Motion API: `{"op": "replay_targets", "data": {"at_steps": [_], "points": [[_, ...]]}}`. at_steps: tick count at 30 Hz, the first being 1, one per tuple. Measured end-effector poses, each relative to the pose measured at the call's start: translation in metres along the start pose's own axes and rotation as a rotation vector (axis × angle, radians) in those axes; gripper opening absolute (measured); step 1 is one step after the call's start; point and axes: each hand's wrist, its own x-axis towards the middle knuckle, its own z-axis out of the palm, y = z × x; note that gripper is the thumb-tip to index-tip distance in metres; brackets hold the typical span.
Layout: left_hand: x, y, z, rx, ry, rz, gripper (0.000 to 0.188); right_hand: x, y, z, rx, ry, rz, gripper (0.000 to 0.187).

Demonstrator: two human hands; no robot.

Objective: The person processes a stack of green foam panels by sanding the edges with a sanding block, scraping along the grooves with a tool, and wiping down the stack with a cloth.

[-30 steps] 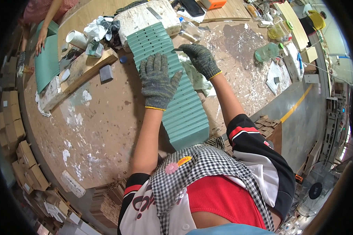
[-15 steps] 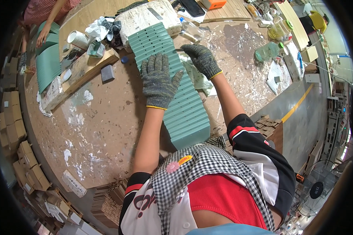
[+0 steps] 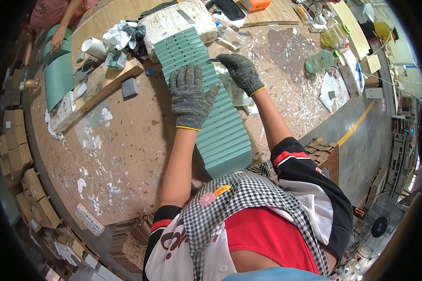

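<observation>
A long row of overlapping green slats [image 3: 225, 140] runs away from my body, its far part pierced with rows of holes and resting against a white paint-smeared block [image 3: 162, 28]. My left hand [image 3: 191, 98], in a dark grey knit glove, lies flat on the slats with its fingers pointing away and thumb out to the right. Beside their right edge, my gloved right hand [image 3: 241, 71] is closed round a thin blade-like tool [image 3: 214, 60]. Only the tool's tip shows; the glove hides the rest. A crumpled whitish-green cloth [image 3: 237, 96] lies under that hand.
A wooden beam [image 3: 101, 91] at left carries a white cup [image 3: 94, 47] and a small jar [image 3: 115, 60]. Nearby sits a grey block [image 3: 129, 88]. Bottles, including a green one [image 3: 320, 62], stand at right. Another person's hand [image 3: 57, 40] touches green sheets [image 3: 58, 79] at far left.
My hands and the green slats keep almost the same place. At the far left, the other person's hand has shifted slightly to the right and down.
</observation>
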Motion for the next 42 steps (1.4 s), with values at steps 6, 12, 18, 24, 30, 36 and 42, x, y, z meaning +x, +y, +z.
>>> {"op": "replay_targets", "data": {"at_steps": [6, 12, 18, 24, 30, 36, 42], "points": [[-0.001, -0.002, 0.002, 0.008, 0.015, -0.003, 0.075, 0.001, 0.0, 0.0, 0.017, -0.046, 0.029, 0.027], [-0.001, -0.001, 0.003, 0.009, 0.028, 0.004, 0.075, 0.001, 0.004, 0.003, 0.024, 0.028, -0.019, 0.027], [-0.001, -0.001, 0.001, 0.009, 0.02, 0.002, 0.075, 0.003, 0.007, 0.002, 0.077, 0.04, -0.025, 0.025], [0.001, 0.001, 0.0, 0.01, -0.006, -0.001, 0.076, 0.006, 0.007, -0.002, -0.024, 0.06, -0.111, 0.023], [0.0, -0.001, 0.0, 0.024, -0.01, -0.003, 0.076, 0.005, -0.002, -0.008, -0.045, -0.037, -0.021, 0.024], [0.0, 0.0, -0.001, 0.013, -0.012, -0.001, 0.076, 0.004, 0.007, -0.002, -0.039, -0.05, -0.009, 0.024], [-0.001, -0.002, 0.004, 0.011, 0.046, 0.011, 0.075, 0.006, 0.002, -0.005, -0.026, -0.06, -0.038, 0.023]]}}
